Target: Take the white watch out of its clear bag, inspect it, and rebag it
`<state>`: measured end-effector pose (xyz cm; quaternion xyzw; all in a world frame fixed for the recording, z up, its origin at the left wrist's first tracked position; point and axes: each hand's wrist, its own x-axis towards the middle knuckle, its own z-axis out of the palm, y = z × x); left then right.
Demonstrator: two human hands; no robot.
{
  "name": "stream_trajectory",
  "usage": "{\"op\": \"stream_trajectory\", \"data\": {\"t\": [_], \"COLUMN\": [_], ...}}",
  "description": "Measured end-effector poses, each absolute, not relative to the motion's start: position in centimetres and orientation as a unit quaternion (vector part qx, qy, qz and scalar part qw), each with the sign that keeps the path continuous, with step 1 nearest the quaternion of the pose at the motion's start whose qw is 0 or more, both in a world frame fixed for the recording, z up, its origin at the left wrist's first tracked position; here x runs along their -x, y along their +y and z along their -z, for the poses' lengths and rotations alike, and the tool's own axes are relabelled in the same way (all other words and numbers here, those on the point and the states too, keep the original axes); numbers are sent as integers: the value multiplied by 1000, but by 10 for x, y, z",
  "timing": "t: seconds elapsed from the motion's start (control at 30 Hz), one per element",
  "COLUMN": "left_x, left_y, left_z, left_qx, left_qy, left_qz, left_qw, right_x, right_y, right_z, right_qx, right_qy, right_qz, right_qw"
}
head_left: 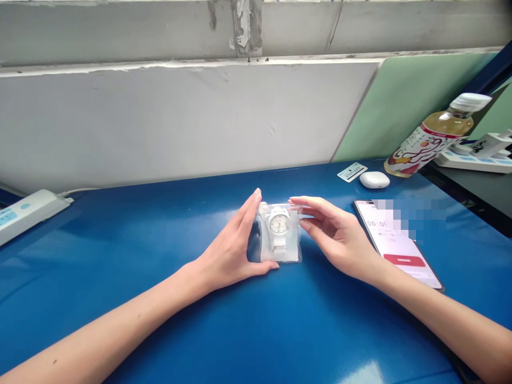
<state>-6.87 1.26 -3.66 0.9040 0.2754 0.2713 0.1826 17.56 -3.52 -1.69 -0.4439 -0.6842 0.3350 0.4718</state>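
Note:
A white wristwatch [279, 226] lies inside a small clear plastic bag [291, 250] on the blue table [256, 330]. My left hand [232, 248] cups the bag's left side, fingers straight along its edge and thumb at its lower corner. My right hand [338, 234] reaches in from the right, its fingertips touching the bag's top right corner. Both hands hold the bag between them.
A phone [400, 248] with a lit timer screen lies just right of my right hand. Behind it are a white earbud case [374, 180], a small card [352, 172] and a tilted drink bottle [434, 136]. A white power strip [24, 213] sits at the far left by the wall.

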Motion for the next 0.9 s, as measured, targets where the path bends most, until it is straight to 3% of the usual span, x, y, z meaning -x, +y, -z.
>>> {"op": "stream_trajectory", "data": {"t": [0.2, 0.37, 0.63, 0.9], "left_x": [67, 64, 76, 85], "left_y": [18, 19, 35, 49], "left_z": [35, 32, 21, 28], "left_qx": [-878, -880, -923, -921], "left_qy": [342, 365, 322, 330], "left_qz": [-239, -209, -114, -121], "left_qw": [237, 220, 179, 169], "right_x": [-177, -179, -177, -174], "right_y": [-37, -34, -18, 9], "right_z": [24, 29, 15, 16], "right_qx": [483, 477, 458, 428], "right_qy": [-816, -859, -885, -898], "right_qz": [-180, -148, -40, -62], "right_qw": [262, 116, 77, 74]}}
